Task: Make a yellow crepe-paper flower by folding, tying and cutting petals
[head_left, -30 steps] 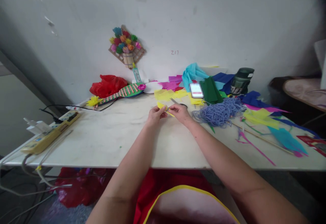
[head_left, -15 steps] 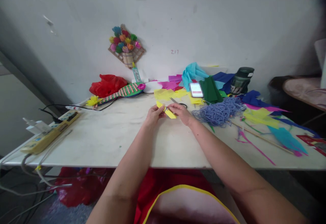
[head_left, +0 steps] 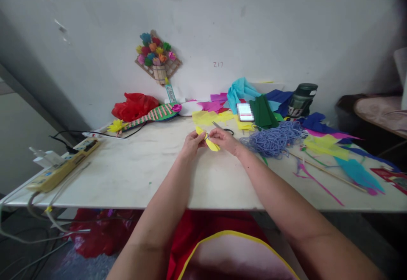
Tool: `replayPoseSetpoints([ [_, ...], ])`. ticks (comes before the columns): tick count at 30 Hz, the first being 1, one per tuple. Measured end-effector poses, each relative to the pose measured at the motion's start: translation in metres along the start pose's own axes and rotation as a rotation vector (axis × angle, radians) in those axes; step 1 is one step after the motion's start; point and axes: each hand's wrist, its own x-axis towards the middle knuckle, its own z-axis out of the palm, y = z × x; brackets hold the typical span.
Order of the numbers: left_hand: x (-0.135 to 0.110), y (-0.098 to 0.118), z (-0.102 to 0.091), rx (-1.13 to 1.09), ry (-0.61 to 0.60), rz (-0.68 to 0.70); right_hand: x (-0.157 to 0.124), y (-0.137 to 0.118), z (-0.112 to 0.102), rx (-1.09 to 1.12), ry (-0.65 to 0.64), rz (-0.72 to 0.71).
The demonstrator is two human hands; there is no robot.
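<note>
Between my hands is a folded strip of yellow crepe paper, pinched in at its middle where a thin purple-blue string seems to go round it. My left hand is closed on the paper's left side, thumb on top. The fingers of my right hand are pinched together at the paper's middle; whether they grip the paper or the string I cannot tell. Just beyond my right hand lie scissors with dark handles, partly hidden by it. A tangled heap of purple-blue string rests right of my right wrist.
Behind lie yellow paper sheets, a phone, green paper and a dark bottle. A decorated lute-shaped craft and red plastic bag are back left. A power strip runs along the left edge. Thin sticks lie right.
The lower end of the yellow paper has spread from a flat narrow fold into a wider, rounded shape. My hands stay in nearly the same place.
</note>
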Motion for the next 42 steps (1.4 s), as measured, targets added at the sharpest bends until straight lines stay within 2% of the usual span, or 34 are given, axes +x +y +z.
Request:
replayPoseSetpoints([
  [10, 0.0, -0.003, 0.001, 0.001, -0.001, 0.018, 0.0, -0.003, 0.003, 0.012, -0.046, -0.003],
  [16, 0.0, -0.001, 0.0, 0.093, 0.031, 0.036, -0.003, -0.004, 0.007, -0.013, 0.029, 0.019],
  [22, 0.001, 0.001, -0.002, 0.191, 0.04, 0.058, -0.002, 0.001, 0.008, -0.122, 0.059, -0.065],
  [28, 0.001, 0.0, -0.003, 0.175, 0.048, 0.029, 0.0, 0.0, 0.007, -0.246, 0.061, -0.102],
  [35, 0.003, -0.003, -0.004, 0.156, 0.048, -0.012, 0.002, 0.003, 0.007, -0.186, -0.016, -0.101],
  [42, 0.002, 0.0, -0.003, 0.18, 0.091, 0.002, 0.0, 0.006, 0.009, -0.297, 0.018, -0.167],
])
